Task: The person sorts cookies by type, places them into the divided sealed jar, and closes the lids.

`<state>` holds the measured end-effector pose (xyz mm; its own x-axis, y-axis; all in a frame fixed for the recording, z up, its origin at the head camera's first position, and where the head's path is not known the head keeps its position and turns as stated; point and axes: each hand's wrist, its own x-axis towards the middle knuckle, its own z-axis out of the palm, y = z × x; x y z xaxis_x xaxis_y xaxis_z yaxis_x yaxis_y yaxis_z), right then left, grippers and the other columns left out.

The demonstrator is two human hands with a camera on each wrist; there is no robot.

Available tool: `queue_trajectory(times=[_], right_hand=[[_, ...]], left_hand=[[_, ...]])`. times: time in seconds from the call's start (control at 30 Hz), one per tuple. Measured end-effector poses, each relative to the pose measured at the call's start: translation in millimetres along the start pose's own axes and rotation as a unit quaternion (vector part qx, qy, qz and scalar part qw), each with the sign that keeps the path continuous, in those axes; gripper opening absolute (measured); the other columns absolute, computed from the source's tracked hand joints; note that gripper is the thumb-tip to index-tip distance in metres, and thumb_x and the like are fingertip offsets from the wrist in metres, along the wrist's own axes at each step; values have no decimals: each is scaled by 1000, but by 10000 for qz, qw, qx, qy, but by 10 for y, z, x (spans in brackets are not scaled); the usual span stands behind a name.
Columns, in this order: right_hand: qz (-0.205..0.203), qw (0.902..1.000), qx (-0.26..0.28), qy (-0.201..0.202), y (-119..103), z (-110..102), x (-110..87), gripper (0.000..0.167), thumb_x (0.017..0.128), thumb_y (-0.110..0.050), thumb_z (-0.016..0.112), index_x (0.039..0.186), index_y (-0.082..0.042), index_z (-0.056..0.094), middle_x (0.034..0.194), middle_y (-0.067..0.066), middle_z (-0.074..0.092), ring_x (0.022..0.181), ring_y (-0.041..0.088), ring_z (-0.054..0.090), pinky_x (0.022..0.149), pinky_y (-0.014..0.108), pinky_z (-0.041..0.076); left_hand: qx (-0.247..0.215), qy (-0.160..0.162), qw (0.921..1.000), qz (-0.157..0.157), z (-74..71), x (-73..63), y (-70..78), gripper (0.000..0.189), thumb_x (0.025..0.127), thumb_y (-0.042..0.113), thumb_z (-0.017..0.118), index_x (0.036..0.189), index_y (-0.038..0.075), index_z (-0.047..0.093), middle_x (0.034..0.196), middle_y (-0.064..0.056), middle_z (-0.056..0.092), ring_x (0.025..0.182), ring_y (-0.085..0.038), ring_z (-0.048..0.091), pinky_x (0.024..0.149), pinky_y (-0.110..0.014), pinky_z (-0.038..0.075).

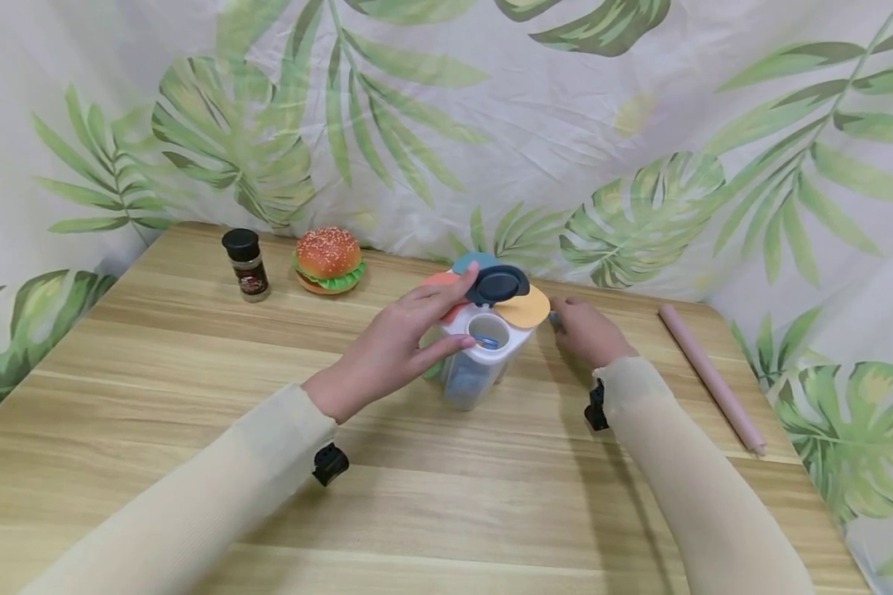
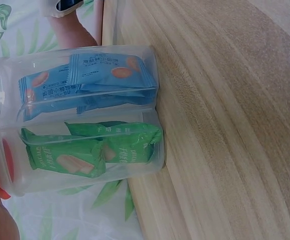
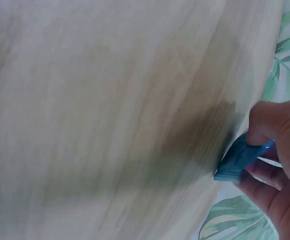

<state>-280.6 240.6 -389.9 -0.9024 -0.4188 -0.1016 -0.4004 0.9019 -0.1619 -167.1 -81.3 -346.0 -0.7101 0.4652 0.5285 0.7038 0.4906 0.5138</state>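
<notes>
A clear storage container (image 1: 467, 384) with a white top stands on the table, holding blue packets (image 2: 110, 75) and green packets (image 2: 85, 155) in separate compartments. Its dark flap lid (image 1: 500, 283) is raised above a round opening with blue packets inside, while orange, blue and yellow lids (image 1: 524, 307) surround it. My left hand (image 1: 398, 339) rests over the top, fingers extended at the dark lid and thumb along the opening's rim. To the container's right, my right hand (image 1: 588, 330) pinches a small blue packet (image 3: 240, 159) between thumb and fingers, close over the table.
A black-capped spice jar (image 1: 247, 266) and a toy hamburger (image 1: 329, 259) stand at the back left of the wooden table (image 1: 417, 496). A pink rod (image 1: 710, 378) lies along the right side. Behind hangs a leaf-patterned cloth (image 1: 446, 124).
</notes>
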Motion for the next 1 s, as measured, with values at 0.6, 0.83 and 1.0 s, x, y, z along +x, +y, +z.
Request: queue_trajectory(times=[0.6, 0.83, 1.0], right_hand=[[436, 9820, 1586, 933, 210, -72, -187, 44, 104, -7, 54, 147, 3, 53, 112, 22, 67, 93, 31, 61, 79, 41, 50], [507, 9627, 2312, 1315, 182, -110, -281, 41, 107, -13, 54, 147, -3, 55, 107, 17, 69, 99, 29, 65, 77, 33, 52], [375, 9449, 2764, 1711, 81, -189, -360, 38, 107, -14, 57, 144, -7, 60, 111, 20, 72, 93, 18, 64, 71, 19, 53]], left_hand=[[-24, -11, 10000, -82, 15, -10, -14, 85, 97, 30, 76, 167, 21, 28, 157, -5, 56, 149, -23, 49, 122, -45, 45], [6, -46, 9999, -119, 14, -6, -6, 85, 98, 31, 75, 167, 23, 27, 158, -5, 55, 149, -23, 49, 122, -45, 45], [3, -16, 10000, -71, 13, 1, 0, 85, 98, 30, 75, 167, 21, 28, 158, -5, 55, 150, -23, 49, 122, -45, 45]])
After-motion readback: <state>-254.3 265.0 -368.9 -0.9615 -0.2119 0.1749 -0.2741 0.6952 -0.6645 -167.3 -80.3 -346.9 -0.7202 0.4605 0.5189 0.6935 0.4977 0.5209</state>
